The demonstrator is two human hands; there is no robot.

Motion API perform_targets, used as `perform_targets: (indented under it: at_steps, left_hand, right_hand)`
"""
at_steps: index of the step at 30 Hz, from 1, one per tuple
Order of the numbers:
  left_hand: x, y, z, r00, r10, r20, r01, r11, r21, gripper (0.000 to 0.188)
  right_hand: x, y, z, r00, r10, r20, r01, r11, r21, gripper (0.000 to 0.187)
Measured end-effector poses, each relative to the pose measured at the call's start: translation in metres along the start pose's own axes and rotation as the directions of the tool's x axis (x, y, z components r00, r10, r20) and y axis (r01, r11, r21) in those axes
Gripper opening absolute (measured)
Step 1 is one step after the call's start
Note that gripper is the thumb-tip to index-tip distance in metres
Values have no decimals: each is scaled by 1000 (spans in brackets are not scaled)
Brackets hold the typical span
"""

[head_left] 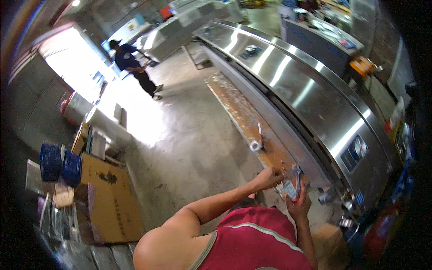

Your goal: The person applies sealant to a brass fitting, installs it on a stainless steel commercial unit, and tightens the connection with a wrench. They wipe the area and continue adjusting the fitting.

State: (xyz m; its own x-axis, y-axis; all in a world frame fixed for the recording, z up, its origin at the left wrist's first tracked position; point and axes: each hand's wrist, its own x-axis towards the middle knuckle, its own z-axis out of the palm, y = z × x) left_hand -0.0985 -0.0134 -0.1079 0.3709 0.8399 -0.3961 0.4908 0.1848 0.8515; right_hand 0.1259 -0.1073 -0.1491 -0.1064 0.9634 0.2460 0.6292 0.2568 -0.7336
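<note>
My right hand [299,202] is closed around a silver wrench [297,179] whose head points up toward the worktop; a bit of red shows at the grip. Beside it my left hand [269,177] is curled closed over the near end of the worn wooden plank [245,114]. What its fingers hold, if anything, is hidden. A crumpled clear plastic bag [286,190] lies between the two hands. Farther along the plank are a roll of tape [255,145] and a slim tool with a dark end [260,130]. Several small bits lie near my left hand.
A long stainless-steel appliance [288,76] with a dial panel [355,153] runs along the plank's right side. A large cardboard box [110,202] and blue containers [60,164] stand at left. Another person [134,67] stands farther off by the bright doorway. An orange tool [362,67] sits at far right.
</note>
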Motion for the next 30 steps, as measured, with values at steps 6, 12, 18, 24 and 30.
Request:
perform_targets:
  at_steps: [6, 12, 18, 24, 30]
  left_hand:
    - [-36, -20, -23, 986, 156, -54, -159, 986, -55, 28]
    - [-55, -31, -32, 962, 236, -139, -249, 965, -81, 28]
    - [-47, -40, -23, 926, 241, -290, -317, 913, -256, 28]
    - [-39, -48, -19, 861, -32, -508, -281, 802, -527, 32]
    - [-52, -64, -41, 876, 37, -480, -344, 745, -572, 33]
  right_hand:
    - [10, -1, 21, 968, 89, 237, -163, 935, 315, 95]
    - [24, -17, 34, 893, 70, 445, -388, 621, 681, 81]
    - [31, -31, 46, 801, 199, 564, -597, 328, 732, 73]
    - [51, -47, 55, 863, 106, 494, -459, 573, 679, 79]
    - [60, -73, 66, 952, -26, 306, -149, 833, 534, 86]
